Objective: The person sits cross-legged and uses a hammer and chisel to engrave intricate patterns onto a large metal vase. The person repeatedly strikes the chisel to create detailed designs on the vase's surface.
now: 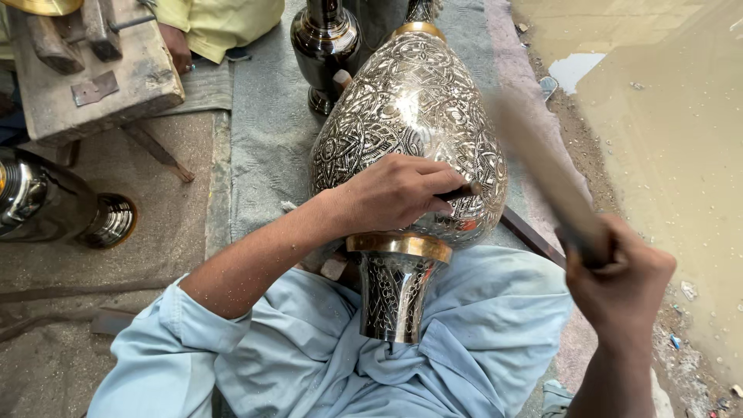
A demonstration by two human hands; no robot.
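Your right hand (619,275) grips a blurred mallet (546,174), raised beside the engraved metal vase (410,116) lying across your lap. Under your left hand (391,193), pinched fingers hold a chisel (464,190) against its belly. Engraving appears underway; the next strike calls for squarely meeting the chisel's head.

no packages, labels, signs or screens show anywhere around the engraved metal vase (410,131); only small, unreadable scraps of litter lie on the dirt to its right, too tiny to tell what they are.
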